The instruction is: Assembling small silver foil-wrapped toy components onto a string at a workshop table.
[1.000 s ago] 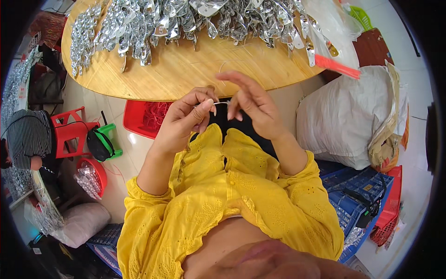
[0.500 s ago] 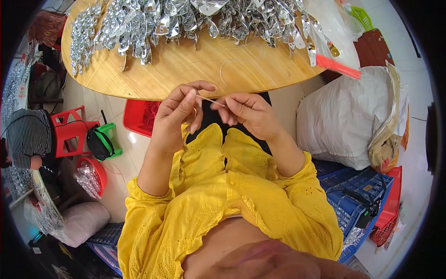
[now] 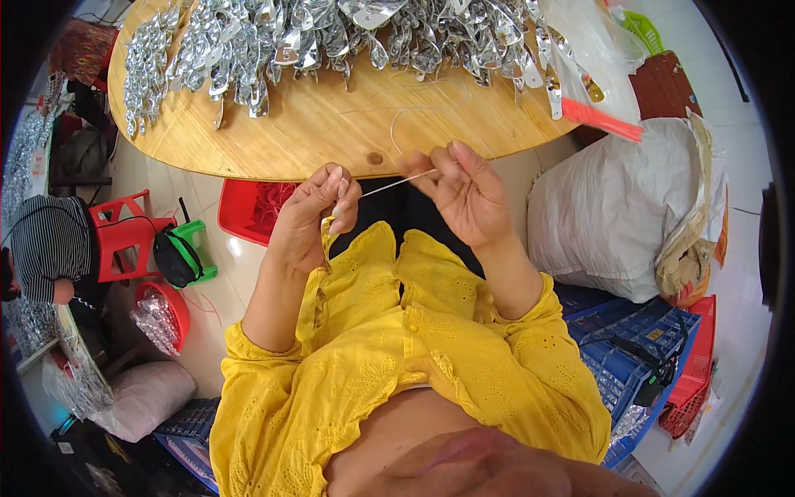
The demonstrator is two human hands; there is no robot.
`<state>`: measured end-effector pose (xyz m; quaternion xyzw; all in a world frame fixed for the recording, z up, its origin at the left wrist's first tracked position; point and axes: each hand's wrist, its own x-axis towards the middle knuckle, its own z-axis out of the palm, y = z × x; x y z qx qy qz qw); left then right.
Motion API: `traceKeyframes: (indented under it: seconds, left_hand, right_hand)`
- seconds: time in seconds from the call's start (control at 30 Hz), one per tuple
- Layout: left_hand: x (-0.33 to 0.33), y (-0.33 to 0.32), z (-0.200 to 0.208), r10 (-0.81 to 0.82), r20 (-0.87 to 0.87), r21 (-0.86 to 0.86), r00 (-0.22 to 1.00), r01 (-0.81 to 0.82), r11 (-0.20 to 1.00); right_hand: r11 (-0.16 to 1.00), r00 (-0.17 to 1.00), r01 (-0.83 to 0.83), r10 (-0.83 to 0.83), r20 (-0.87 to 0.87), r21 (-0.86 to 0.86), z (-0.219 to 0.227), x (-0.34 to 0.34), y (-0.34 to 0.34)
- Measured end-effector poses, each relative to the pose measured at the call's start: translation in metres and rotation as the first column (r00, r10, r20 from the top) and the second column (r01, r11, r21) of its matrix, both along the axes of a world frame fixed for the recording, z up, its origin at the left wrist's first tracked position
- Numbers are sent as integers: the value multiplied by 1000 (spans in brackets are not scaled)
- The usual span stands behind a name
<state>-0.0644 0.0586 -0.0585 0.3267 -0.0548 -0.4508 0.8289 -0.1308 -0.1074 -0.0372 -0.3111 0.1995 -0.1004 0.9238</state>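
A short span of thin white thread (image 3: 397,182) is drawn straight between my hands, in front of the table's near edge. My left hand (image 3: 313,214) pinches one end between thumb and fingers. My right hand (image 3: 470,203) has the other end at its curled fingers, its thumb raised and palm partly showing. Beyond them, on the oval wooden table (image 3: 306,137), lie many strands of shiny silver teardrop-shaped pieces (image 3: 290,37). A thin clear line curls on the wood near my right hand.
A red bin (image 3: 240,211) stands under the table's near edge. To the right are a big white sack (image 3: 600,207) and blue crates (image 3: 638,331). Red and green stools stand left, near a person in a striped top (image 3: 54,244). Clear plastic with a red strip hangs over the table's right edge.
My hands have moved apart, the right one up and to the right, and a longer span of thread shows between them. The left fingers have curled in more.
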Motion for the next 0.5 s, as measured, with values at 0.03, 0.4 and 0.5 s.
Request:
traceKeyframes:
  seconds: [0.03,0.4,0.5]
  left_hand:
    - [0,2,-3,2,-21,39,1000,-1,999]
    - [18,66,3,240,-46,64,970,-237,970]
    - [13,52,3,158,-41,46,987,-156,987]
  right_hand:
    - [971,985,-106,72,160,216,-9,-2,-6]
    - [997,950,2,-28,312,83,-2,-19,-73]
    - [992,926,-94,58,372,79,1,-12,-47]
